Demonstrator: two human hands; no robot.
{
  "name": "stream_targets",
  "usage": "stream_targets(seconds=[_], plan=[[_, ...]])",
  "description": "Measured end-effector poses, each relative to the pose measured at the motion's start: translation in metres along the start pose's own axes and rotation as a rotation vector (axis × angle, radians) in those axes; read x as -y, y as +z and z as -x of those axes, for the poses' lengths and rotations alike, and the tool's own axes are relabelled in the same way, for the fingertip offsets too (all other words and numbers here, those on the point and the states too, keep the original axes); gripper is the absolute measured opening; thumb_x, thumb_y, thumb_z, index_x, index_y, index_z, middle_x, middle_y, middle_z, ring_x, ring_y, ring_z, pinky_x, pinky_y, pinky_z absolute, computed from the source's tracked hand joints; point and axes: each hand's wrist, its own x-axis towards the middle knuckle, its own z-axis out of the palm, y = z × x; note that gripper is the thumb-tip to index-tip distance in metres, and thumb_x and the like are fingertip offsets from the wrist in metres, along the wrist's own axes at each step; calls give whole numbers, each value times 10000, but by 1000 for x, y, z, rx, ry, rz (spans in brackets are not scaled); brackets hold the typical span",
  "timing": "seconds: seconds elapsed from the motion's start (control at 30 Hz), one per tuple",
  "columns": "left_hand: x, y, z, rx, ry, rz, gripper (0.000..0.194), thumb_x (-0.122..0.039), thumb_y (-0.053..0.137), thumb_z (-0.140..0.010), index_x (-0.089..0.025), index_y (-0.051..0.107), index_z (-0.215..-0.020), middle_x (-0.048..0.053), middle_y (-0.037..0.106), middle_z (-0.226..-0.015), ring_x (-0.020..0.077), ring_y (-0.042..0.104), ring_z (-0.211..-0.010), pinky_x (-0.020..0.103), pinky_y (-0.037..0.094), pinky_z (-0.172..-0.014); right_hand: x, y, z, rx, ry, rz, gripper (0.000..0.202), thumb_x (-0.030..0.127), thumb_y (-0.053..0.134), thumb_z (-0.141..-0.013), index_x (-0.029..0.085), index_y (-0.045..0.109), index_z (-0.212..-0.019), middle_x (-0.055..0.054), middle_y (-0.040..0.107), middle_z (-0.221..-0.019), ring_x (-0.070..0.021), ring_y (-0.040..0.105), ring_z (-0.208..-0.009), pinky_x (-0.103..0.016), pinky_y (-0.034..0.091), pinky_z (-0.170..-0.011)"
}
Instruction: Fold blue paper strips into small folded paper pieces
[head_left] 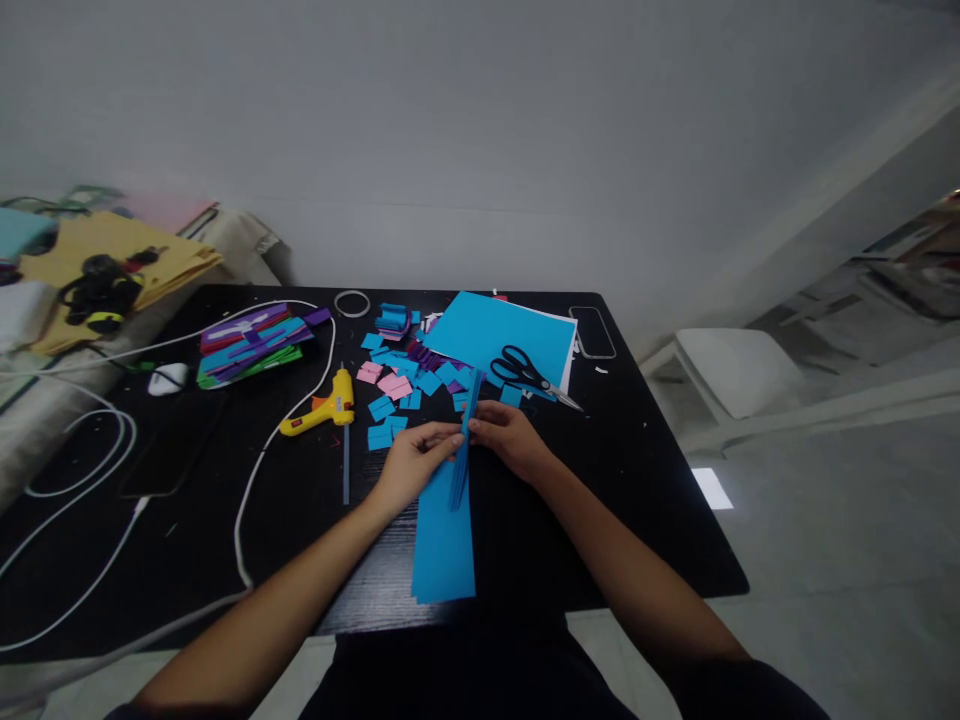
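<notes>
Both hands (466, 438) pinch upright blue paper strips (459, 470); keep edges flush, gripping lightly to avoid creases

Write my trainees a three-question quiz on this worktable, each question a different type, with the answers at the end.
1. What colour is the glue gun?
A) red
B) yellow
C) green

2. True or false: the black-handled scissors lie partly on the large blue sheet.

3. Fill in the blank: the left hand and right hand hold a bundle of paper strips coloured ____.

Key: 1 B; 2 true; 3 blue.
</notes>
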Motion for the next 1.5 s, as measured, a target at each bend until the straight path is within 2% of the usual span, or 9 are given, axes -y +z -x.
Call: stream_targets(seconds=[0.13,0.33,0.57,0.73,0.87,1.0,1.07,1.27,1.5], plan=[[1,-1,2,-19,63,-115,329,-462,807,-799,-189,823,-981,59,815,-893,218,732,-757,337,600,-735,-2,3,0,-50,-42,23,436,323,983,-581,188,768,-936,9,756,-832,-142,679,-743,-288,533,-728],[-9,-4,-1,40,18,-43,348,-479,864,-732,-174,711,-798,-23,659,-618,126,603,-529,247,528,-523,2,7,7,-19,-70,121,344,337,963,-616,183,737,-825,14,739,-780,-140,646,-688,-282,514,-690],[-9,0,-1,205,-80,27,461,-486,875,-715,-185,559,-858,-72,625,-631,90,563,-414,214,489,-391,3,12,10,-17,-172,222,330,328,955,-614,198,728,-815,7,753,-806,-159,666,-731,-295,535,-718],[-5,-1,-2,167,-60,63,494,-465,863,-723,-208,486,-912,-80,645,-650,95,574,-414,221,514,-397,1,12,10,35,-149,255,338,351,945,-634,201,733,-850,2,758,-810,-168,681,-727,-292,540,-674],[-4,-2,0,136,-40,83,438,-376,770,-796,-237,425,-1027,-114,606,-600,113,569,-387,216,498,-394,1,10,8,-21,-125,240,343,364,948,-625,192,726,-823,9,743,-763,-148,655,-673,-271,515,-630],[-3,-5,2,252,38,121,419,-200,623,-797,-218,514,-1201,-54,666,-721,141,667,-577,253,567,-552,0,6,5,-55,-87,150,369,344,960,-593,188,731,-837,3,766,-810,-162,685,-728,-297,547,-729],[-2,-7,2,305,121,44,416,-143,606,-765,-190,624,-1178,-9,696,-797,147,682,-692,257,563,-647,0,5,4,-66,-78,126,375,346,962,-582,186,721,-820,7,762,-786,-166,685,-718,-298,544,-728],[2,-13,-2,236,280,-345,344,-124,630,-771,-194,804,-1059,36,773,-941,148,631,-757,267,517,-747,-1,4,4,-39,-65,135,348,320,963,-579,190,701,-767,31,732,-713,-140,649,-644,-268,507,-674],[5,-17,-4,272,265,-363,299,-166,651,-828,-204,832,-1062,39,793,-891,152,643,-713,251,485,-665,6,1,3,-96,-121,149,351,327,974,-567,188,733,-782,13,739,-742,-159,664,-687,-304,532,-719]])
